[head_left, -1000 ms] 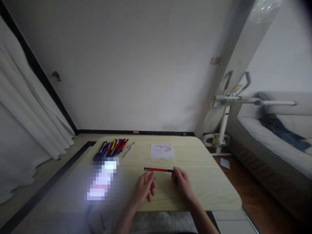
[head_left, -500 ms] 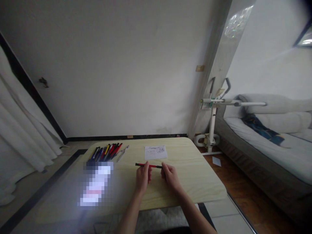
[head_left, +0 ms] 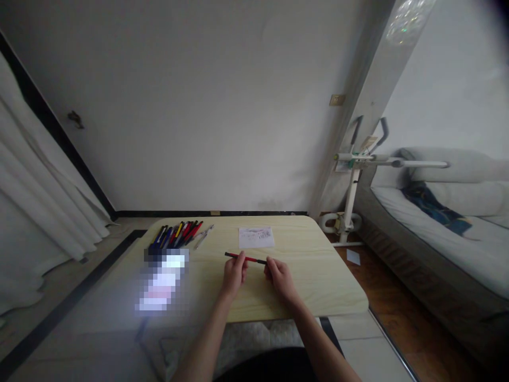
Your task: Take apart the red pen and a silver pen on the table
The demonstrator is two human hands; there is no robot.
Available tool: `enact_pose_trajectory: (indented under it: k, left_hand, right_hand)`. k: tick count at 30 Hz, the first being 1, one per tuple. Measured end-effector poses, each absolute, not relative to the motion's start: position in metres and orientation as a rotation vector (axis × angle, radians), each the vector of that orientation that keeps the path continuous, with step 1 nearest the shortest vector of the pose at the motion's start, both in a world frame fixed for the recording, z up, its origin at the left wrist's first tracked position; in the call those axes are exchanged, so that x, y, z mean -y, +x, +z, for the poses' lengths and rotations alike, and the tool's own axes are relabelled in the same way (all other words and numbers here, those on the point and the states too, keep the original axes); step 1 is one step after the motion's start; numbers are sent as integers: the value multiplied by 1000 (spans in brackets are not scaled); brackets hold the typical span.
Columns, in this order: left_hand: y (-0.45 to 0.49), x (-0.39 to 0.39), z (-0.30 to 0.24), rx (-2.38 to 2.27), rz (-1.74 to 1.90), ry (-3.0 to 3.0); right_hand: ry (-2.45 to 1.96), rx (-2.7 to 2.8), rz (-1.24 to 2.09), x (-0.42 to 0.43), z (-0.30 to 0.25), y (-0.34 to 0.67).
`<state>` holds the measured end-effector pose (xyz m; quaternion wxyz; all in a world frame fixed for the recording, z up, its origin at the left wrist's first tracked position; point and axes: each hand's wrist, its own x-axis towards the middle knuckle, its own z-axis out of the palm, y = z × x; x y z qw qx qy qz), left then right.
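Note:
A slim red and black pen (head_left: 250,259) is held level above the near middle of the table, its right end slightly lower. My left hand (head_left: 234,275) pinches it along its red body, with the black left end sticking out past the fingers. At the black right end, the fingers of my right hand (head_left: 280,276) are closed on the tip. Just beyond the hands lies a white sheet of paper (head_left: 255,242) with dark handwriting or drawing on it.
Several pens (head_left: 177,234) in black, blue, red and yellow lie bunched at the table's far left. Beside them is a thin silvery tool (head_left: 204,237). A bright pixelated patch covers the left side. Right of the wooden table (head_left: 318,286) stand exercise equipment (head_left: 350,199) and a bed (head_left: 397,217).
My view has shifted a little, so the table sits higher in it. Both hands keep their hold on the pen, which now slopes slightly more down to the right.

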<state>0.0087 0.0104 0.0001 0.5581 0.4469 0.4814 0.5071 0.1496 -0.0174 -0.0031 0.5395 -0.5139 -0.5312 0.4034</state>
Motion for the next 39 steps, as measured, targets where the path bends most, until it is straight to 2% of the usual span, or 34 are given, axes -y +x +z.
enact_pose_trajectory:
  k: [39]
  left_hand:
    - [11, -10, -2, -1147, 1175, 1163]
  right_hand:
    - [-1220, 1335, 906, 16, -9, 153]
